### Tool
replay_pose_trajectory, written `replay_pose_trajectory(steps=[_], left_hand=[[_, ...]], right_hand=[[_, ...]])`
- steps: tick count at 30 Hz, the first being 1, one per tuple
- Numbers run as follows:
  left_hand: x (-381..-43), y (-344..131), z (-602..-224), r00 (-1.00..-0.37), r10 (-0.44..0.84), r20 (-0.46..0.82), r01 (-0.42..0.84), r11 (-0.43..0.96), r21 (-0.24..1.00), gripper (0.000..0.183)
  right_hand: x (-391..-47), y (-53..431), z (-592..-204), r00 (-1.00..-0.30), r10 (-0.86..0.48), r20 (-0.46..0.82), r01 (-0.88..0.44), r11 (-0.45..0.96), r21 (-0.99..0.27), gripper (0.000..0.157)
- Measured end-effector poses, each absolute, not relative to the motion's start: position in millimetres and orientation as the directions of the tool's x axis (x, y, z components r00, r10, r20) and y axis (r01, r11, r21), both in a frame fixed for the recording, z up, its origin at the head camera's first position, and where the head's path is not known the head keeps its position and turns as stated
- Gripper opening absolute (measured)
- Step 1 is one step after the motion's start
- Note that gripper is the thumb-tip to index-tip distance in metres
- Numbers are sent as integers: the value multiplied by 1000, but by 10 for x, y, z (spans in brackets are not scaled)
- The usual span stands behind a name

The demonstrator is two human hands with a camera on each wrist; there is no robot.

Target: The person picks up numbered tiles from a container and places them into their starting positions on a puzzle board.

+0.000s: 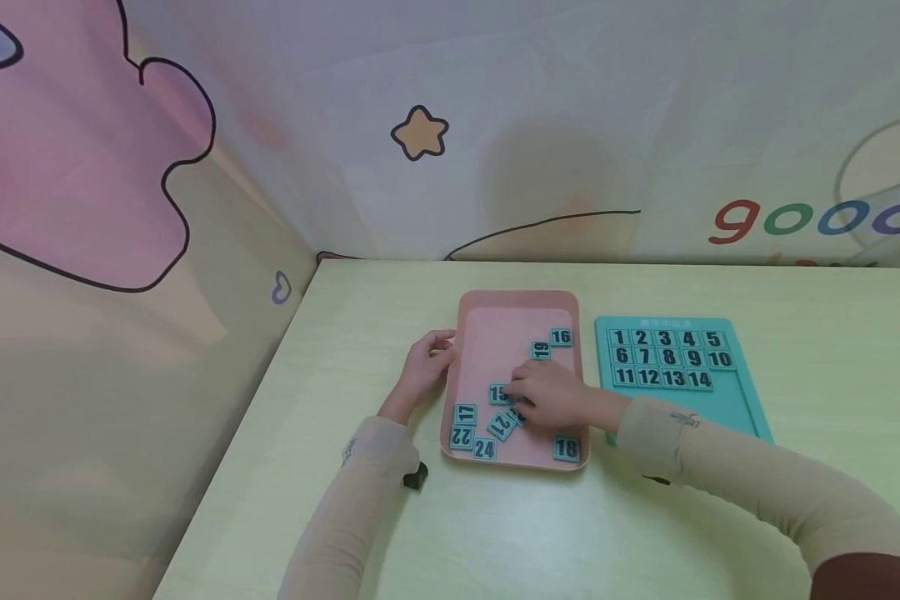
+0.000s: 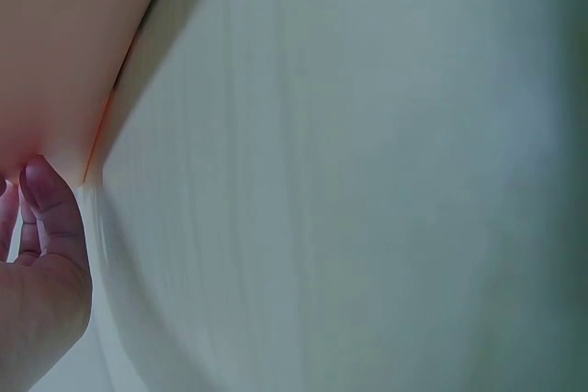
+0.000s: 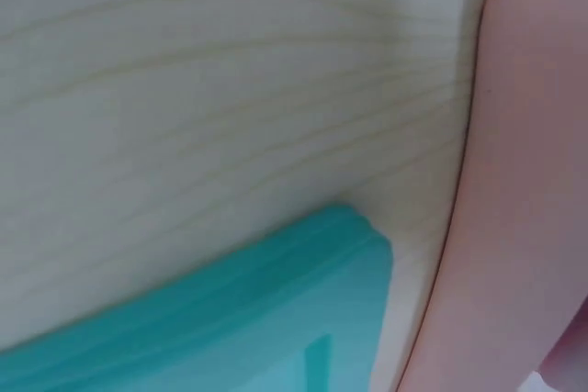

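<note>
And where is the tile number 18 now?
In the head view, the 18 tile lies at the lower right corner inside the pink tray, below the right hand.

Lt beige slvs [image 1: 750,471] (dk print [image 1: 685,418])

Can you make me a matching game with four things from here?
Things:
1. tray
2. number board
3. left hand
4. right hand

Clues:
A. reaching in among loose tiles
B. pink, with rounded corners
C. holds tiles 1 to 14 in rows
D. at the tray's left edge

Pairs: 1-B, 2-C, 3-D, 4-A
</note>
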State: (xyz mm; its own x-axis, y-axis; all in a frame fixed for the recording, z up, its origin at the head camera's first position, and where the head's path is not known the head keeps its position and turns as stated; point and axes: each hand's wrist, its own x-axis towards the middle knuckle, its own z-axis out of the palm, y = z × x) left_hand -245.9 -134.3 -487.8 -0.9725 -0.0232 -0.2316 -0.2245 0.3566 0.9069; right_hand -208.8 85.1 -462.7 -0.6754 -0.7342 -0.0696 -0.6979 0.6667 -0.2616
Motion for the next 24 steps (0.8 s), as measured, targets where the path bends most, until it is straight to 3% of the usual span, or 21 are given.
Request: replay_pose_trajectory(steps=[5,13,24], left_hand=[[-2456,-1347,-4866,-969,-30,-246,-240,354,904,33],[-2453,-1342,-4868,-971,-29,-237,-232,347,909,33],[-2458,-1347,-4876,-973,-21,-228,-221,345,912,33]], right_hand=[[-2123,827,-4636,-720,-693,-24,-657,693,-295,30],[-2116,697,-4652,-792,-606,-79,-555,767,-321,30],[-2127,618,-4687,-810,-579,-93,-521,783,-340,37]])
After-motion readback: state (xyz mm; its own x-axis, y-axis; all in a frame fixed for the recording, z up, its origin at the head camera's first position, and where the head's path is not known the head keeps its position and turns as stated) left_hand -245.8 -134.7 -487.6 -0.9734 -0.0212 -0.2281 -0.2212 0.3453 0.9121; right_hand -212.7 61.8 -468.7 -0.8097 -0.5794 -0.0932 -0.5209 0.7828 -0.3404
